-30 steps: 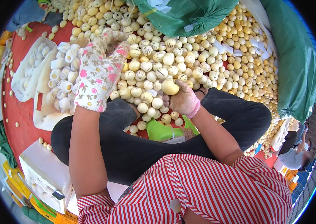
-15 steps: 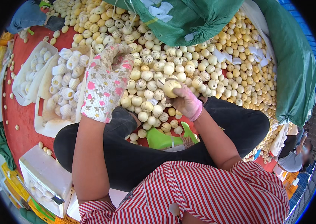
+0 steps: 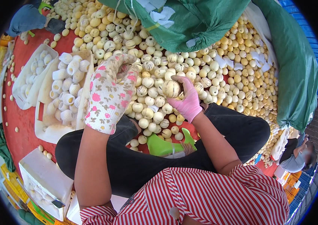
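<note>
A round, cream pepino melon [image 3: 171, 89] with dark stripes is gripped in my right hand [image 3: 187, 100], which wears a pink glove; the thumb lies below it and the fingers curl behind. My left hand [image 3: 110, 93], in a white glove with pink flowers, is raised to the left of it. Its fingers are curved, with a gap between them and the thumb, and I see nothing held there. Under and beyond both hands spreads a large heap of loose pepino melons [image 3: 155, 71]. Some are plain yellow, others striped.
To the left stand a white crate [image 3: 46, 125] of melons in foam nets [image 3: 67, 86] and another white crate [image 3: 27, 71]. A green cloth [image 3: 196, 22] covers part of the heap. A bright green plastic piece [image 3: 161, 145] lies between my legs. A white foam box [image 3: 46, 176] sits lower left.
The melon in my right hand has turned, so its striped side now shows, and the fingers have spread around it. My left hand has shifted slightly right and down.
</note>
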A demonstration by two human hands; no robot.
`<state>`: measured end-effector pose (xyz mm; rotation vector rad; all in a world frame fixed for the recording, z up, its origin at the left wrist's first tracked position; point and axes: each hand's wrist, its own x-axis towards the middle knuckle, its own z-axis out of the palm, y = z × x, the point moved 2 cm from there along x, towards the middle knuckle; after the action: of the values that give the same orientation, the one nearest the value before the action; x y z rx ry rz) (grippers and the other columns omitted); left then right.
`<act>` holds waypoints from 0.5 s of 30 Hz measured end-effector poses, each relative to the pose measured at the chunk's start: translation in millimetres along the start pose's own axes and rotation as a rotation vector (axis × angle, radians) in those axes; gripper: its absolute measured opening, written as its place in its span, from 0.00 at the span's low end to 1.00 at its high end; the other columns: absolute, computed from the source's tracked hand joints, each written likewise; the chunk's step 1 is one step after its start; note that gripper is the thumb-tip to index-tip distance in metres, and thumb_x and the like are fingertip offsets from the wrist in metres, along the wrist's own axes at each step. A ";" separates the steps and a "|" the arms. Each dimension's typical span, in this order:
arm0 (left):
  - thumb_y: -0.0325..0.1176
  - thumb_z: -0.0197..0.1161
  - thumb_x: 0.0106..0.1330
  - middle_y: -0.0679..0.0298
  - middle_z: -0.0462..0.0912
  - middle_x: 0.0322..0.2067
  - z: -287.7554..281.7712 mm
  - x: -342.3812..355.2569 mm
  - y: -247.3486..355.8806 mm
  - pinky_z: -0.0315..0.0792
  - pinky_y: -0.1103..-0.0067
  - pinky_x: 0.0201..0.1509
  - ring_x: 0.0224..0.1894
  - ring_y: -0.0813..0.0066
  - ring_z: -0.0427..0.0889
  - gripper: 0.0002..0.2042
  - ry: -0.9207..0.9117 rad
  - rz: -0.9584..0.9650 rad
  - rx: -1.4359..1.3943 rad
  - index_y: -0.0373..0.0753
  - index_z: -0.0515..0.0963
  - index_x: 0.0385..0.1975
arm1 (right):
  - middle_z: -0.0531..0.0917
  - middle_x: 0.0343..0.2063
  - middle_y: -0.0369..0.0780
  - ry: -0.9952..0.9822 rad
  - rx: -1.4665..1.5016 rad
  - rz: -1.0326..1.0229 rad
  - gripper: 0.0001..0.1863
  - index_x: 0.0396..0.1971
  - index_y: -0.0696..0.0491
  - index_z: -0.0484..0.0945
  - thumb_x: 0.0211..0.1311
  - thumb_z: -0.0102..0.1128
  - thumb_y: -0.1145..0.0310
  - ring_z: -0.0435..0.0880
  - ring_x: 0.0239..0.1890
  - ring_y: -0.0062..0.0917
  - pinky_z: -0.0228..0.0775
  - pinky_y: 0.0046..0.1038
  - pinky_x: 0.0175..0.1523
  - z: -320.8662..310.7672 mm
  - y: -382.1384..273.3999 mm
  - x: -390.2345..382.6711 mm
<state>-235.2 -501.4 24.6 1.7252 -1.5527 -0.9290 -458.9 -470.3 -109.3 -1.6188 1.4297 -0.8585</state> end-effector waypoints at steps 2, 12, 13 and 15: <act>0.29 0.62 0.62 0.58 0.80 0.40 0.7 0.8 0.7 0.74 0.78 0.49 0.42 0.73 0.80 0.13 -0.019 -0.001 0.007 0.32 0.77 0.45 | 0.73 0.46 0.43 0.004 -0.097 -0.034 0.32 0.51 0.54 0.72 0.38 0.68 0.72 0.73 0.51 0.33 0.67 0.30 0.57 -1.7 -4.0 1.6; 0.31 0.63 0.60 0.58 0.82 0.40 2.9 -5.1 1.8 0.73 0.75 0.51 0.40 0.67 0.81 0.12 -0.028 0.019 -0.006 0.36 0.79 0.44 | 0.77 0.45 0.42 -0.012 0.064 0.210 0.33 0.53 0.57 0.72 0.46 0.69 0.59 0.76 0.47 0.27 0.68 0.27 0.54 -1.9 6.3 28.0; 0.28 0.62 0.61 0.57 0.81 0.40 4.0 -4.3 1.3 0.73 0.76 0.50 0.41 0.68 0.81 0.12 -0.034 0.021 -0.061 0.34 0.78 0.44 | 0.75 0.48 0.43 0.023 0.079 0.205 0.33 0.53 0.59 0.72 0.47 0.68 0.59 0.75 0.49 0.29 0.67 0.27 0.56 -5.3 13.4 38.3; 0.24 0.62 0.60 0.56 0.81 0.38 5.7 1.3 1.1 0.74 0.76 0.49 0.42 0.67 0.81 0.11 -0.050 0.100 -0.036 0.32 0.78 0.43 | 0.74 0.52 0.45 0.064 0.111 0.210 0.34 0.53 0.63 0.70 0.49 0.67 0.57 0.73 0.53 0.31 0.63 0.29 0.60 -16.3 17.7 71.5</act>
<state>-240.5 -502.8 22.3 1.5948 -1.6286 -0.9500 -471.7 -544.1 -118.8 -1.3430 1.5372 -0.8575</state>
